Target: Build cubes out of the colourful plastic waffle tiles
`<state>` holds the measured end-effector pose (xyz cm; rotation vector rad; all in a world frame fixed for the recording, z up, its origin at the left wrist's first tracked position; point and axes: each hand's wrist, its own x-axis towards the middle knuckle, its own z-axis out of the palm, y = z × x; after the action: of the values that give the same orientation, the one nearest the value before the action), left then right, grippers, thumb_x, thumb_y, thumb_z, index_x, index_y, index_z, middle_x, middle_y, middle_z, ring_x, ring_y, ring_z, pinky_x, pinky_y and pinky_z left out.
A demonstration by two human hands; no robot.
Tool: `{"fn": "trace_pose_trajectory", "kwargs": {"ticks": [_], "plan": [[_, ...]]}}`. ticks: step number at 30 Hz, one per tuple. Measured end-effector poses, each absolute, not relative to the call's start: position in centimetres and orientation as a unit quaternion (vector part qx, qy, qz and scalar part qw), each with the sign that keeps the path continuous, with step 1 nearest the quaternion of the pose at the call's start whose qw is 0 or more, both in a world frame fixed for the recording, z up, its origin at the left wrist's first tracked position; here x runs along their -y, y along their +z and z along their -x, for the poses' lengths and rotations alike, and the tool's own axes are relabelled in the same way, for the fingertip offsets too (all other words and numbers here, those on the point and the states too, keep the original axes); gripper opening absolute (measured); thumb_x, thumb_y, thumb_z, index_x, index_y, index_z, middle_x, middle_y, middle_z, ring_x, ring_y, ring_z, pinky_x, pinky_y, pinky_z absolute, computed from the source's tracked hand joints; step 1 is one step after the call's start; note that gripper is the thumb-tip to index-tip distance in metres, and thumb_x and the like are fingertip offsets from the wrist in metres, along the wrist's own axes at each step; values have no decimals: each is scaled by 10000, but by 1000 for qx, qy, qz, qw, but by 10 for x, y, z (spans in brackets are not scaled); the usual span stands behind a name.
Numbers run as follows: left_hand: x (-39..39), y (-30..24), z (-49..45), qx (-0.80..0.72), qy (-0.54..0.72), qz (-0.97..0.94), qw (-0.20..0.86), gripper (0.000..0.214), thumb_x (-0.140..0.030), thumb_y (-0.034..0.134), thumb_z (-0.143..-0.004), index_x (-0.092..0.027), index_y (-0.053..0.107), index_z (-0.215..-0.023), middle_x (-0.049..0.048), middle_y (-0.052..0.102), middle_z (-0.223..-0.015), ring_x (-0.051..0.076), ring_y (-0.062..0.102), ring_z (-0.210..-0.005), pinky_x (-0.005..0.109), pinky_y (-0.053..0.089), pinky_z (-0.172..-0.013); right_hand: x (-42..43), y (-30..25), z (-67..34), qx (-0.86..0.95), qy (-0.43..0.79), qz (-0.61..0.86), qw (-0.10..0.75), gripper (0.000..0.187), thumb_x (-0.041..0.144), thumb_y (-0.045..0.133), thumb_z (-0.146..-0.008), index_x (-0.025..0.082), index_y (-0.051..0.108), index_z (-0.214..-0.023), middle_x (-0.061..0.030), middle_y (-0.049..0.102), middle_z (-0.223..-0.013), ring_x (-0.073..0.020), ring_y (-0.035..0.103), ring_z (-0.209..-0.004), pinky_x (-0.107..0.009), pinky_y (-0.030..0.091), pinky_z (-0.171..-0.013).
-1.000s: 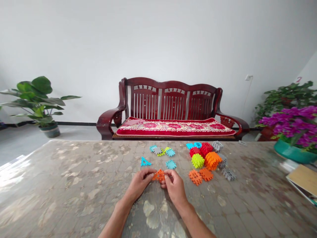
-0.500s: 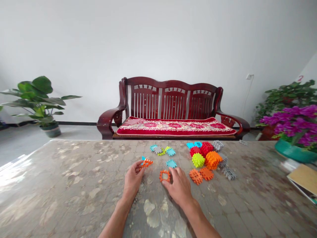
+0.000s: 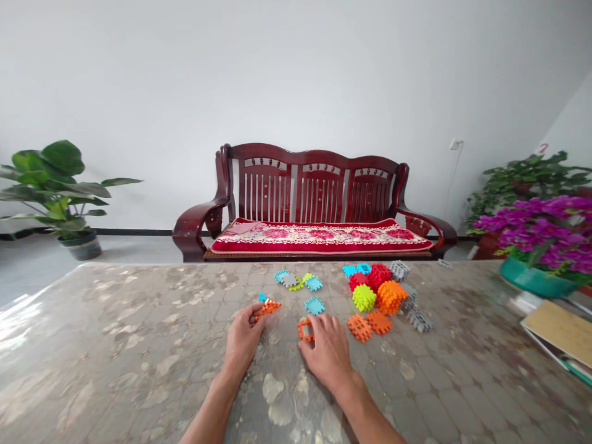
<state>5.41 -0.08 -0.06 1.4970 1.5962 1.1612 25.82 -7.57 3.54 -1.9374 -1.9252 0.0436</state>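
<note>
My left hand [image 3: 245,336] pinches an orange toothed building tile [image 3: 268,308] between thumb and fingers, tilted up over the table. A small blue piece [image 3: 263,298] shows just behind that tile; whether they are joined I cannot tell. Over an orange square frame tile [image 3: 303,330] my right hand [image 3: 327,345] is curled, fingers at its upper right and thumb at its lower edge. The fingers hide the frame's right side. Just beyond them lies a light blue tile [image 3: 314,305]. To the right, two orange tiles [image 3: 359,328] lie flat on the table.
Farther back sits a row of blue, grey and yellow-green tiles [image 3: 290,282]. Stacks of red [image 3: 380,274], yellow-green [image 3: 364,298], orange [image 3: 391,298] and grey tiles [image 3: 420,320] stand right. A flower pot [image 3: 536,276] and a tan board [image 3: 562,330] occupy the table's right side.
The whole view has shifted slightly left. My right hand's fingers now cover more of the orange frame tile's right side. My left hand still holds the orange tile.
</note>
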Motion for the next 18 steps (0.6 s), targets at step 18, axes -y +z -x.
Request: {"fn": "trace_pose_trajectory", "kwargs": {"ticks": [18], "plan": [[4, 10, -55, -613, 435, -579, 315, 429, -402, 564, -687, -154, 689, -1015, 66, 741, -902, 202, 677, -777, 298, 510, -741, 84, 38, -366, 641, -54, 713, 281, 500, 238, 556, -760, 179, 556, -1256, -98, 670, -1147, -251, 593, -1055, -364, 430, -931]]}}
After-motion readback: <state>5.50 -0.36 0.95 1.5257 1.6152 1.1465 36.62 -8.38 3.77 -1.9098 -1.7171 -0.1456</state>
